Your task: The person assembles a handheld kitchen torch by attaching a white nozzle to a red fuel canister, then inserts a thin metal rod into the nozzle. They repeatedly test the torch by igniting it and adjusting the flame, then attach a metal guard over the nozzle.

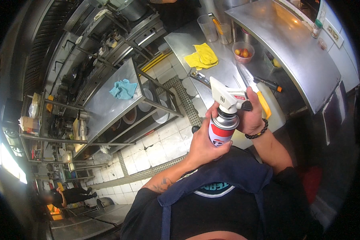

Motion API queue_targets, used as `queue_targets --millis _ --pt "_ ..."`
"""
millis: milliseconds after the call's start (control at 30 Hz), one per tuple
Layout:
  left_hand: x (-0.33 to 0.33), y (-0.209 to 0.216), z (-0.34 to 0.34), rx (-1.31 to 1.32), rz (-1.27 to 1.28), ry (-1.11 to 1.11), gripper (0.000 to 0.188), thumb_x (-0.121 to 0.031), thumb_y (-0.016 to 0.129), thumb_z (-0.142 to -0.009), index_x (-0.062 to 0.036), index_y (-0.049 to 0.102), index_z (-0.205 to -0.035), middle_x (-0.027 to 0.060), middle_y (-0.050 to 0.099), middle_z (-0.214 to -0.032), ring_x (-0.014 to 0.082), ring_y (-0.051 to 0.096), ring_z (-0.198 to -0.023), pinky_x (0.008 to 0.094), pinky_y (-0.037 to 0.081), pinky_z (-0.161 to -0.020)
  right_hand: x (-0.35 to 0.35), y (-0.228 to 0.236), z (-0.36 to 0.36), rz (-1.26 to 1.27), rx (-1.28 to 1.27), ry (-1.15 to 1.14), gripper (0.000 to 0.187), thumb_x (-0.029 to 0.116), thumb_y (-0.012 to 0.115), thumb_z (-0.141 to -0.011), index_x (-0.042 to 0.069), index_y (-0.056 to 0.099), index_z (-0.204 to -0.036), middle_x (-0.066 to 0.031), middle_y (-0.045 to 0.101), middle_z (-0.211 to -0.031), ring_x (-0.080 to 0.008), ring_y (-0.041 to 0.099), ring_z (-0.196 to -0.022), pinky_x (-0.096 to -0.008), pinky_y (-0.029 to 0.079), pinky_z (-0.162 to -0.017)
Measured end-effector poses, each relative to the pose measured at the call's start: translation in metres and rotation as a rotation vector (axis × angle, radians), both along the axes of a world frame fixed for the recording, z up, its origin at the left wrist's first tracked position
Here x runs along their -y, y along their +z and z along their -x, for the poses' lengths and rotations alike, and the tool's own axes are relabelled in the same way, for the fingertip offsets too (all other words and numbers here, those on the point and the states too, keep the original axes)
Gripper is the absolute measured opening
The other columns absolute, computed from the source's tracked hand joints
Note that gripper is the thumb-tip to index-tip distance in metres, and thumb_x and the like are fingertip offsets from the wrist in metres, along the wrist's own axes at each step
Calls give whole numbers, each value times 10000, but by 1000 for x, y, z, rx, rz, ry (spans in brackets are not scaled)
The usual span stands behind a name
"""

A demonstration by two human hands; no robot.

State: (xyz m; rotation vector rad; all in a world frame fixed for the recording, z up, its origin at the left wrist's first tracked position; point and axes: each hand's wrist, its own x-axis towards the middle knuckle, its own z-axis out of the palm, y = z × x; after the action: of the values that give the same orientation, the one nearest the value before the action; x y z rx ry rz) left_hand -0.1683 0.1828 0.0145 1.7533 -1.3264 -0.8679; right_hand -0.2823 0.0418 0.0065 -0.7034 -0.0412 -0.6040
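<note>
Torch head [224,96] sits on gas canister [221,131] — my left hand [205,141] clasps it, right hand [253,120] curls by the black knob [246,106], grip unclear — fitted, I judge, but unlit.

A long white strip of glare [0,150] burns out the left edge. Warm highlights streak the grey stainless-steel shelf [292,54] at upper right, shadow below. White square floor tiles [158,149] look bright. Lines bow toward the black rim; the distant dark-clothed person [74,196] is blurred.
</note>
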Motion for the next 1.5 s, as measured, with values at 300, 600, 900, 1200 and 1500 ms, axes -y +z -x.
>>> queue_targets --millis 300,600,900,1200,1500 --pt "0 -3 1 -25 26 11 920 -334 809 -686 26 340 -1391 237 681 -1070 356 702 -962 399 551 -849 0 3 0 -57 4 29 831 678 320 -947 -53 554 -1266 -189 694 -963 -333 673 -970 -447 493 -941" --pt "1 -3 -1 -8 4 9 901 -351 812 -680 30 367 -1364 236 684 -1066 362 702 -954 410 553 -850 -1 4 0 -84 34 46 824 675 342 -949 -50 561 -1275 -166 701 -975 -308 679 -961 -429 494 -952" --pt "1 -4 -2 -12 13 16 847 -346 817 -678 38 409 -1314 232 684 -1059 350 703 -961 404 551 -853 0 7 -1 -64 0 15 784 635 362 -958 -55 566 -1269 -169 703 -952 -303 691 -917 -423 509 -926" --pt "0 -2 -2 -43 14 19 817 -327 818 -685 39 425 -1300 231 681 -1064 337 701 -970 393 544 -864 -1 8 -2 -72 -7 7 758 610 373 -961 -60 573 -1255 -173 706 -950 -313 692 -918 -429 511 -930" --pt "-1 -2 -3 -47 19 11 815 -320 819 -687 27 420 -1307 225 684 -1056 339 706 -950 395 551 -843 -1 -1 -1 -37 12 28 976 813 344 -871 -53 568 -1262 -172 704 -1030 -316 685 -994 -440 499 -976"
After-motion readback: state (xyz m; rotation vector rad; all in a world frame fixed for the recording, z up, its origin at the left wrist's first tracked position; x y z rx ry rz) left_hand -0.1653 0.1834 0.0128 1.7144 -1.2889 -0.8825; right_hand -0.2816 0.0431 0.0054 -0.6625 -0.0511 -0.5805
